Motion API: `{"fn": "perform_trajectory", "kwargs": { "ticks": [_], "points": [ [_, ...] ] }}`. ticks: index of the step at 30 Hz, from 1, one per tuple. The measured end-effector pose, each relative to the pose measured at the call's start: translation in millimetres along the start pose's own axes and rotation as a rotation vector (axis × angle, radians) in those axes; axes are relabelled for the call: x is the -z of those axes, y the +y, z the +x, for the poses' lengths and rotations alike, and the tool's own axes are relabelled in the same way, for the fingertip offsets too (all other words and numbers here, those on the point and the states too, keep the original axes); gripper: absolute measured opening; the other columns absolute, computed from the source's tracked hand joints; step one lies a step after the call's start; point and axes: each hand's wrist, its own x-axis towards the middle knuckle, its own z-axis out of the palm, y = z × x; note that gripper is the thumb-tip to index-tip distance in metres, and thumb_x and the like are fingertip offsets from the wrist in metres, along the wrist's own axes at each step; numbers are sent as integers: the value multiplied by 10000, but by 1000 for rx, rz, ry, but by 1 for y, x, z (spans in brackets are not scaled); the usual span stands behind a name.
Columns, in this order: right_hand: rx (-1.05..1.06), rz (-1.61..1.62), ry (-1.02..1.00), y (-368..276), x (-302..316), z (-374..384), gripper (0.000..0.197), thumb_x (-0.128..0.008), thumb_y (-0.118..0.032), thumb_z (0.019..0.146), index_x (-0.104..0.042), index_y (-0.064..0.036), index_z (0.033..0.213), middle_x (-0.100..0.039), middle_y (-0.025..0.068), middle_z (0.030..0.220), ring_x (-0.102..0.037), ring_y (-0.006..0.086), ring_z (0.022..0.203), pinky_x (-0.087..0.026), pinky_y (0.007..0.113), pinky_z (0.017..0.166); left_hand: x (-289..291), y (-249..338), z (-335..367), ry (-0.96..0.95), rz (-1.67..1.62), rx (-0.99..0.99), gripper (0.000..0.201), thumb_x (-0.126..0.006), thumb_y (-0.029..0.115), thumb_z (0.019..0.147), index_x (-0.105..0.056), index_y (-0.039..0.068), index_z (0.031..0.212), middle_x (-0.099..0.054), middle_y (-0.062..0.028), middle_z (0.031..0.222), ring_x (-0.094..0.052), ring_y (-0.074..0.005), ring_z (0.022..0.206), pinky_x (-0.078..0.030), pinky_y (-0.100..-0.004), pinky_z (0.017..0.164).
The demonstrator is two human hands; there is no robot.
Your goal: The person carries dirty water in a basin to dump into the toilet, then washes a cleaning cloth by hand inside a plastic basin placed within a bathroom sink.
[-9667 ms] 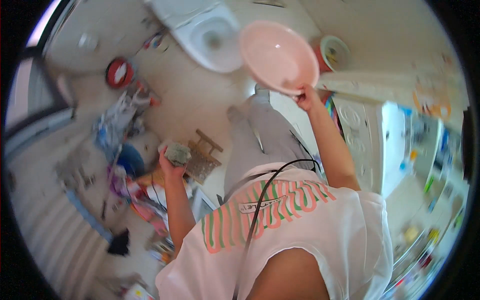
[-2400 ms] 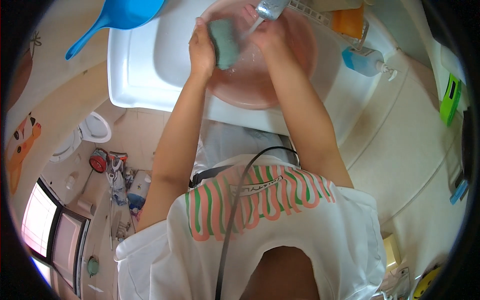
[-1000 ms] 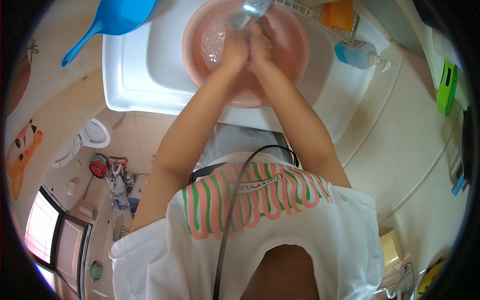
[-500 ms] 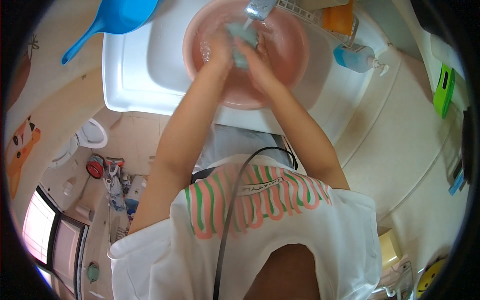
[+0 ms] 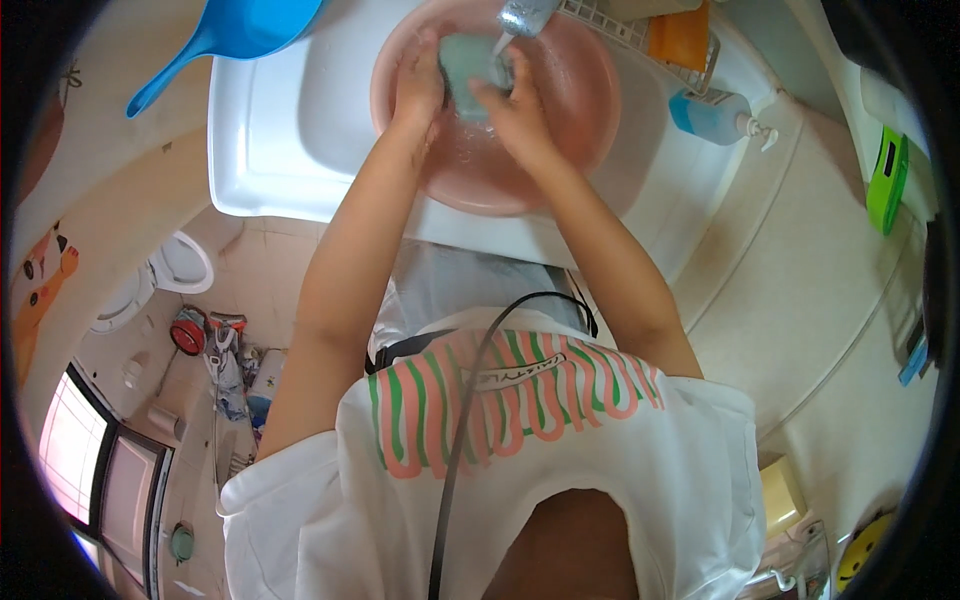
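Over a pink basin [image 5: 597, 130], I hold a pale green, rounded object [image 5: 470, 75] between my two hands. Its exact kind cannot be made out. My left hand [image 5: 420, 88] presses against its left side, while my right hand [image 5: 522, 112] has its thumb and fingers round the right side. A thin stream runs from the metal tap [image 5: 527, 17] onto the object's right end, by my right fingers. Water with a few bubbles lies in the basin below.
The basin stands in a white sink [image 5: 262, 190]. A blue dipper [image 5: 240, 28] lies at far left. On the right are a wire rack [image 5: 610, 27] with an orange item [image 5: 680, 38], a blue-liquid pump bottle [image 5: 710, 115] and a green device [image 5: 887, 180].
The pale green object has turned, showing a broader face, and has risen slightly. My left hand has shifted left and up along it; my right hand stays near the same spot.
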Motion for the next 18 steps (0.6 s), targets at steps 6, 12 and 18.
{"fn": "perform_trajectory", "kwargs": {
  "ticks": [6,12,18],
  "points": [
    [480,-628,51,11,12,-10,545,-624,-56,785,-511,-95,1317,-528,202,1288,-504,334,1187,-396,405,997,-43,14,-18,-84,99,197,414,-478,423,998,-553,84,1223,-630,-65,1043,-607,-191,960,-527,-344,808],
    [466,-359,290,28,24,16,432,-644,-280,859,-577,-25,1201,-633,185,1104,-578,317,1077,-418,414,956,-31,10,-14,-150,-226,201,423,-410,411,1020,-536,70,1236,-596,-80,1161,-578,-217,1068,-503,-402,926],
    [171,-68,316,15,-16,35,505,-621,-307,888,-501,11,1261,-616,221,1148,-578,368,1084,-425,421,960,-15,-8,-15,-77,-111,153,400,-435,384,1017,-536,76,1251,-596,-65,1175,-563,-223,1090,-479,-375,956]
  ]
}}
